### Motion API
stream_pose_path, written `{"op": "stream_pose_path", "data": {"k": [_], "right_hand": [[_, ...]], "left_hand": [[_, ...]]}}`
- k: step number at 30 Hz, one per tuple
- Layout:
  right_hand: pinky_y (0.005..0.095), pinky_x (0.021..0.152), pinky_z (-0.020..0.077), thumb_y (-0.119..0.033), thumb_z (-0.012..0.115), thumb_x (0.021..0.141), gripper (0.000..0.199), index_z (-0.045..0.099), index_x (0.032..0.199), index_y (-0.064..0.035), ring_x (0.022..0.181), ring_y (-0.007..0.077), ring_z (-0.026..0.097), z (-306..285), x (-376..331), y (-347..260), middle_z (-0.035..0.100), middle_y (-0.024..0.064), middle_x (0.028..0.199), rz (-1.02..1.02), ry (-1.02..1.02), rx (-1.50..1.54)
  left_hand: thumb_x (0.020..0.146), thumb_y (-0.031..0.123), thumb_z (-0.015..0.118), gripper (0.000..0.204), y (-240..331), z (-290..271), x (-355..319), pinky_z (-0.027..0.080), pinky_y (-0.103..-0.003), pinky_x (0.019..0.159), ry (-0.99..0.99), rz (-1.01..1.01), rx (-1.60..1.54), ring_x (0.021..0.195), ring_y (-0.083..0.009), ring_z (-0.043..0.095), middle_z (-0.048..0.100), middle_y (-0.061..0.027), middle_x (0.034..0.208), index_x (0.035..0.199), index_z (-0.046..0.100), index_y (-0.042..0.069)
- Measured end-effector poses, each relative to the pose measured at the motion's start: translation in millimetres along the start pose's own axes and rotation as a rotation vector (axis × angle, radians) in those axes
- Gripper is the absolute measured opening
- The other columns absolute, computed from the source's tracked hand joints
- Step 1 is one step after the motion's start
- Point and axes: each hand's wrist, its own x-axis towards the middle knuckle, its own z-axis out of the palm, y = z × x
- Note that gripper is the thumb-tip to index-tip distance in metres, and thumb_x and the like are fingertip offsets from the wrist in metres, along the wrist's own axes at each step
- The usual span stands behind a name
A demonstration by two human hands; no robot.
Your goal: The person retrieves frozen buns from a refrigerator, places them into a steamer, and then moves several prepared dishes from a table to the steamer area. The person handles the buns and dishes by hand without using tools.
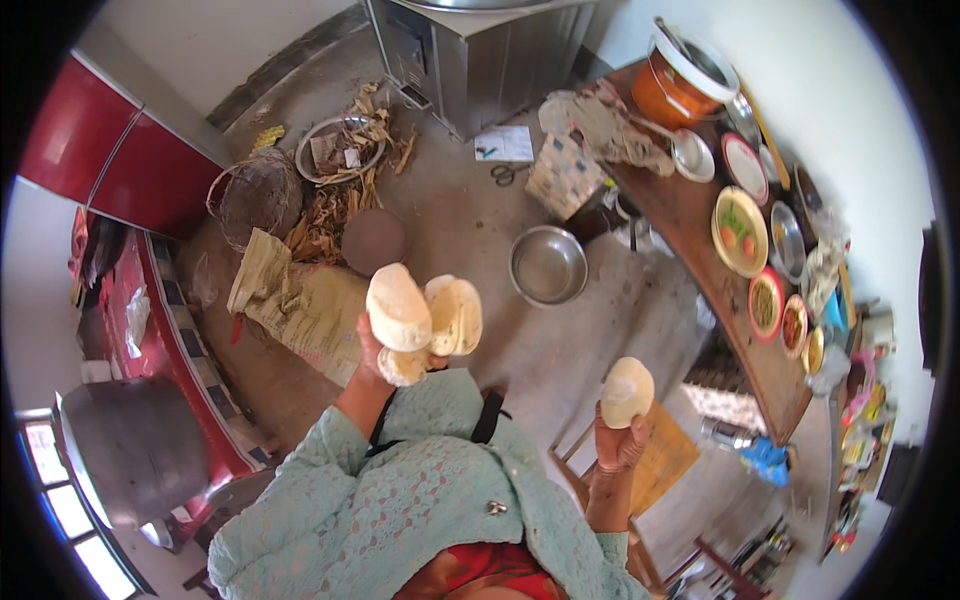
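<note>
Several thick, round, pale flatbreads (398, 305) are bunched in my left hand (370, 350), in front of my body. Its fingers are mostly hidden behind the breads, with the thumb side showing at their left edge. One more flatbread (628, 392) stands nearly upright in my right hand (620, 443), which grips it from below with the thumb across its lower edge. My hands are well apart, the right one above a wooden chair seat (664, 458). On the floor beyond them sits a round metal basin (548, 266).
A wooden counter (690, 235) at the right bears dishes and an orange bucket (672, 88). A metal stove (500, 70) stands at the far side. On the left floor lie a sack (310, 310), a wicker basket (255, 200), a round stool (375, 241) and dry husks.
</note>
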Motion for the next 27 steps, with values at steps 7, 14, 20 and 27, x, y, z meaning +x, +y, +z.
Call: {"op": "stream_pose_path", "data": {"k": [7,14,20,27], "right_hand": [[0.0418,0.097,0.0423,-0.013,0.08,0.061,0.075,0.043,0.127,-0.0115,0.116,0.0264,0.049,97.3,125.3,20.9,0.05,0.0074,0.124,0.208,-0.201,-0.101],[0.0411,0.097,0.0425,-0.014,0.08,0.061,0.075,0.043,0.126,-0.0116,0.115,0.0263,0.05,178.3,222.4,66.7,0.051,0.0077,0.124,0.203,-0.178,-0.13],[0.0395,0.098,0.0423,-0.014,0.079,0.062,0.076,0.042,0.128,-0.0091,0.115,0.027,0.05,229.3,276.3,92.9,0.051,0.0095,0.125,0.231,-0.13,-0.204],[0.0397,0.098,0.0418,-0.016,0.078,0.063,0.076,0.041,0.128,-0.0039,0.116,0.0266,0.05,265.2,357.8,121.3,0.05,0.0118,0.126,0.22,-0.106,-0.249]], "left_hand": [[0.058,0.078,0.059,0.089,34.2,-26.6,22.2,0.044,-0.04,0.06,0.121,0.107,0.055,0.104,-0.0318,0.048,0.045,-0.0033,0.128,0.124,0.046,0.019],[0.052,0.067,0.074,0.084,101.8,-58.3,94.8,0.047,-0.042,0.061,0.177,0.012,-0.067,0.098,-0.0291,0.051,0.051,-0.0041,0.115,0.116,0.049,0.018],[0.054,0.054,0.078,0.084,136.4,-92.8,151.0,0.05,-0.049,0.064,0.189,-0.008,-0.278,0.093,-0.0352,0.056,0.056,-0.0132,0.112,0.122,0.049,0.015],[0.056,0.054,0.077,0.083,187.8,-104.8,216.5,0.049,-0.052,0.066,0.185,0.072,-0.321,0.097,-0.0352,0.054,0.055,-0.0116,0.114,0.123,0.047,0.016]]}}
